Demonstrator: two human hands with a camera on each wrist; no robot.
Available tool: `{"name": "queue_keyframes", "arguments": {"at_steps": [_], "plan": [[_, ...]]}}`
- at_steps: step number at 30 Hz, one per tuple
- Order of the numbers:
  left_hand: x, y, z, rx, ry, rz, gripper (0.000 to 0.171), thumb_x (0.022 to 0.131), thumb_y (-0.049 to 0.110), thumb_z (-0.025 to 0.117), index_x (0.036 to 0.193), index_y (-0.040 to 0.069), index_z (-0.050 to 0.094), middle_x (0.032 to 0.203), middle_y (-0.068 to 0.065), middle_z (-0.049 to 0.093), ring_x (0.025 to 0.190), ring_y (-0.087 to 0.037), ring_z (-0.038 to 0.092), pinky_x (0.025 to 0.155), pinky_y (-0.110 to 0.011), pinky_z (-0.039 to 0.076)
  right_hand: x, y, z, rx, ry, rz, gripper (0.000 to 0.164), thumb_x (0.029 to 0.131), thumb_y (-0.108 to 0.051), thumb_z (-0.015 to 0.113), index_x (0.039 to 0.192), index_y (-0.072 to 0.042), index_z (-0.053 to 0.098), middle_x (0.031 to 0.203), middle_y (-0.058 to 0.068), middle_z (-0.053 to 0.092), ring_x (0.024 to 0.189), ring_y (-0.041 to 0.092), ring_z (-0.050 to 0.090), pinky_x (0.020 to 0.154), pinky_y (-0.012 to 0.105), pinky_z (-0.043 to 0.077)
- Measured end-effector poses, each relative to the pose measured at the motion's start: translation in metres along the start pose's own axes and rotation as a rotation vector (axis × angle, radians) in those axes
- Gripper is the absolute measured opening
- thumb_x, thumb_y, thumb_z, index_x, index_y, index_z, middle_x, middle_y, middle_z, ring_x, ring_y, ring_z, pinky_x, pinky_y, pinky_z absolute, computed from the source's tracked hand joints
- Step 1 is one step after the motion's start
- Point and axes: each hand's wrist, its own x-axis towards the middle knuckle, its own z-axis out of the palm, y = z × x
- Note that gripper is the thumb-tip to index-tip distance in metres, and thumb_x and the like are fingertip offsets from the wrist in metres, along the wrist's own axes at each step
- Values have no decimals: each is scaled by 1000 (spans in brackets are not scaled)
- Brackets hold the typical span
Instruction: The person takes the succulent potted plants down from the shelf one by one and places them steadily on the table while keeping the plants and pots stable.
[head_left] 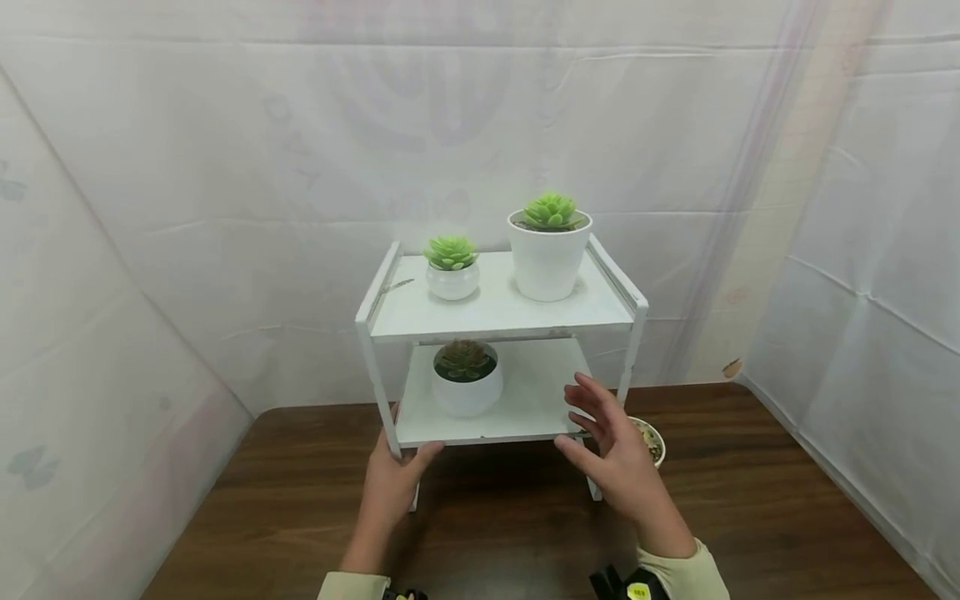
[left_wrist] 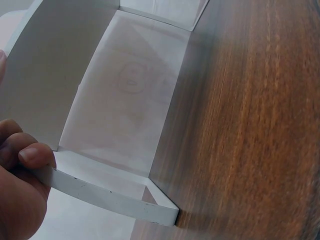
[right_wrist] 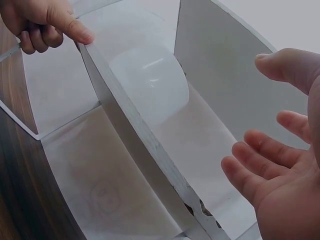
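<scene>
A white two-tier shelf (head_left: 487,320) rises from the wooden table in the head view. My left hand (head_left: 392,482) grips its left front leg at the corner of the lower tier (head_left: 540,383), thumb along the front edge. The left wrist view shows the fingers (left_wrist: 35,156) curled round the white frame. My right hand (head_left: 626,467) is held by the right end of the lower tier, fingers spread and holding nothing. On that tier, left of middle, sits a round white pot (head_left: 467,398) with a dark succulent.
Up on the top tier are a small white pot (head_left: 453,283) and a taller white pot (head_left: 547,262), each with a bright green succulent. Another pot (head_left: 657,442) on the table (head_left: 735,467) is partly hidden behind my right hand. White sheeting (head_left: 300,167) encloses the back and sides.
</scene>
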Motion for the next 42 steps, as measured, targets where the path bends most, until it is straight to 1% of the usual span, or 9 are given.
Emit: {"name": "queue_keyframes", "arguments": {"at_steps": [7, 10, 14, 16, 20, 24, 28, 35, 42], "plan": [[0, -3, 1, 2, 2, 3, 97, 79, 41, 79, 154, 16, 23, 152, -8, 40, 135, -23, 42, 110, -50, 36, 2, 2, 6, 3, 8, 17, 72, 87, -5, 72, 148, -18, 35, 141, 19, 47, 129, 7, 47, 101, 14, 42], [0, -2, 2, -1, 3, 24, 96, 79, 41, 79, 154, 16, 24, 152, -8, 40, 137, -24, 41, 109, -47, 37, 3, 3, 8, -5, 7, 19, 72, 87, -6, 72, 148, -19, 36, 141, 18, 47, 130, 9, 47, 102, 15, 42], [0, -2, 3, -12, 6, 43, 96, 79, 41, 79, 153, 15, 24, 152, -8, 40, 139, -23, 40, 108, -42, 38, 6, 3, 10, -9, 8, 21, 71, 87, -8, 72, 148, -19, 36, 141, 16, 47, 131, 15, 47, 103, 16, 42], [1, -1, 3, -13, 3, 41, 96, 79, 42, 78, 154, 15, 24, 153, -7, 39, 139, -22, 40, 108, -41, 37, 7, 3, 10, -13, 10, 24, 71, 87, -9, 72, 148, -19, 36, 141, 17, 47, 132, 18, 47, 103, 16, 42], [1, -2, 3, -4, -3, 36, 96, 79, 43, 78, 154, 17, 23, 153, -7, 39, 139, -21, 40, 108, -41, 37, 10, 4, 11, -14, 10, 32, 70, 87, -10, 72, 148, -19, 36, 141, 18, 47, 132, 23, 47, 103, 16, 42], [1, -3, 2, -9, -6, 35, 96, 79, 44, 77, 154, 18, 23, 153, -6, 39, 138, -21, 40, 108, -41, 37, 13, 6, 13, -12, 6, 45, 70, 88, -12, 72, 148, -20, 36, 141, 17, 47, 133, 24, 47, 103, 16, 41], [0, -3, 2, -9, -4, 30, 96, 79, 45, 78, 153, 18, 24, 152, -6, 40, 137, -20, 42, 108, -42, 38, 16, 8, 16, -1, 3, 44, 70, 88, -11, 72, 147, -20, 36, 140, 18, 47, 132, 25, 47, 105, 21, 42], [1, -3, 2, 5, 0, 23, 94, 77, 46, 78, 152, 21, 27, 150, -4, 43, 133, -20, 45, 108, -46, 39, 22, 10, 22, 10, 9, 45, 70, 87, -13, 73, 147, -20, 37, 139, 19, 47, 132, 25, 48, 106, 37, 42], [0, -1, 2, 6, 10, 26, 95, 77, 46, 79, 152, 19, 27, 149, -5, 44, 132, -20, 46, 107, -45, 40, 27, 11, 27, 29, 7, 42, 70, 87, -11, 73, 147, -19, 37, 138, 17, 48, 132, 27, 47, 106, 39, 42]]}}
